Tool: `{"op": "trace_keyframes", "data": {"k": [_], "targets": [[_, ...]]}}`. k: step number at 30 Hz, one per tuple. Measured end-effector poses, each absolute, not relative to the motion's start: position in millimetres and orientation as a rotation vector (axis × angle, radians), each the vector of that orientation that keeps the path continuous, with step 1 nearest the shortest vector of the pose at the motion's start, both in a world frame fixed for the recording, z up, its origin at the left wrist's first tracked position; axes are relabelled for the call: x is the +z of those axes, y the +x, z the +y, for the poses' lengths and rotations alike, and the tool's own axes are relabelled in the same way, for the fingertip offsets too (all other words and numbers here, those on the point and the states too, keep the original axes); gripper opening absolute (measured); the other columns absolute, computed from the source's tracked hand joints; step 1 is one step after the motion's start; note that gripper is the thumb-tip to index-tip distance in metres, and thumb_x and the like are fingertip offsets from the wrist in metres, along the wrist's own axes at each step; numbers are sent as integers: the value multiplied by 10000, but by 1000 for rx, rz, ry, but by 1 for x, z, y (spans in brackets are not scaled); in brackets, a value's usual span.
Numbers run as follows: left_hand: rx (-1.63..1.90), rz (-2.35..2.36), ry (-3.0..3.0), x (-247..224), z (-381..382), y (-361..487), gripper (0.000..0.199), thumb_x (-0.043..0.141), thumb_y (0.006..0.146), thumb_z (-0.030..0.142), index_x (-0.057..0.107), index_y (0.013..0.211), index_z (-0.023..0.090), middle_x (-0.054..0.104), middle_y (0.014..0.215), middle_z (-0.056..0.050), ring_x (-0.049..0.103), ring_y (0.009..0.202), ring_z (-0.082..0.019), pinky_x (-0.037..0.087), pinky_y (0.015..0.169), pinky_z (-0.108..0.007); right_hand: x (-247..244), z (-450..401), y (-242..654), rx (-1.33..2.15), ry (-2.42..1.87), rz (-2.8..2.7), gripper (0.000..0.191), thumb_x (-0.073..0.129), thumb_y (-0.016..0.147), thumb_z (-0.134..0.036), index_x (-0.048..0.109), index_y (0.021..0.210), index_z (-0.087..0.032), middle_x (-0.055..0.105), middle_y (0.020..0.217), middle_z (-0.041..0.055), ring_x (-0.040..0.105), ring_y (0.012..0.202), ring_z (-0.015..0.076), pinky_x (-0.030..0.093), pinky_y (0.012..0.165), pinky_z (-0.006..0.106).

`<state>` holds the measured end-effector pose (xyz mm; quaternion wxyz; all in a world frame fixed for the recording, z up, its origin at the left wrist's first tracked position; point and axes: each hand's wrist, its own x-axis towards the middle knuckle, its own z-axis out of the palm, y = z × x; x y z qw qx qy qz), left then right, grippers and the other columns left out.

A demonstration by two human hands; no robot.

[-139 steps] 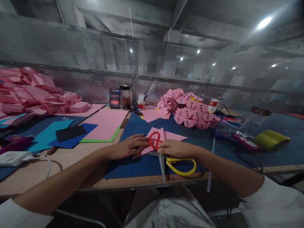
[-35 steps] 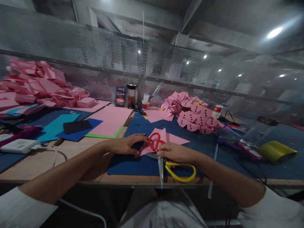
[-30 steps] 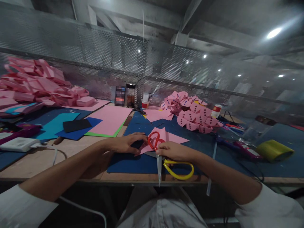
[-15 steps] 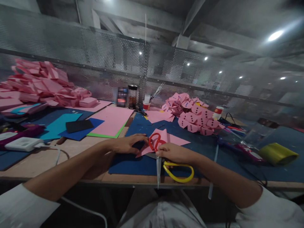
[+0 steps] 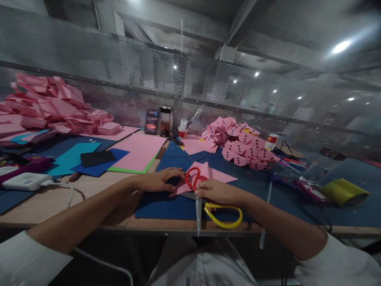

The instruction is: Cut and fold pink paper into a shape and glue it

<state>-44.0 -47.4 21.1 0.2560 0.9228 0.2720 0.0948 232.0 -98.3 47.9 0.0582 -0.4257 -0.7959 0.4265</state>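
My right hand (image 5: pixel 218 191) is closed around the middle of a pair of scissors (image 5: pixel 199 218), which has one red handle loop and one yellow one. The scissors are spread wide. One blade points down past the table edge towards me, and the other lies partly hidden under my hand. Beneath the red loop is a piece of pink paper (image 5: pixel 222 174), lifted or curled in the middle. At the paper's left edge rests my left hand (image 5: pixel 165 178), thumb and fingers apart. Both lie over a dark blue mat (image 5: pixel 160 208).
Folded pink pieces (image 5: pixel 53 103) are heaped at the left, dotted pink ones (image 5: pixel 244 145) at the back right. Coloured sheets (image 5: pixel 139 149), a power strip (image 5: pixel 26 180), a jar (image 5: pixel 165 121), a paper cup (image 5: pixel 182 133) and a yellow tape roll (image 5: pixel 342 192) stand or lie around. Perforated metal panels rise behind.
The view has shifted very slightly. Both hands, the scissors and the pink paper keep nearly the same positions.
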Motion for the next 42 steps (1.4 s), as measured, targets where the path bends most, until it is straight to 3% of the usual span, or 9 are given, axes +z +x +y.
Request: {"op": "trace_keyframes", "data": {"k": [7,15,34,42], "targets": [[304,682,2438,25,-49,-42,216,627,917,301,646,1129,261,567,1423,-33,294,1492,-303,240,1219,-433,45,-100,233,1389,-1333,-2340,337,516,952,-468,420,769,-201,413,620,-52,392,509,88,346,478,205],[400,654,2385,23,-49,-42,167,687,892,324,710,1027,228,596,1408,-79,331,1485,-315,247,1221,-435,44,-96,233,1136,-1264,-2492,356,493,955,-456,433,727,-189,435,621,-34,425,574,107,302,505,214],[302,747,2372,21,-45,-46,209,657,923,355,734,1103,283,461,1561,-59,258,1527,-308,220,1237,-458,43,-97,233,1207,-1255,-2488,348,496,954,-453,438,734,-190,448,645,-35,406,567,98,312,508,218],[316,786,2359,26,-49,-41,237,672,910,418,749,1072,263,509,1523,-62,290,1513,-305,228,1236,-440,37,-94,234,1195,-1256,-2470,334,492,960,-459,491,768,-185,504,670,-28,471,595,110,342,535,222]]}}
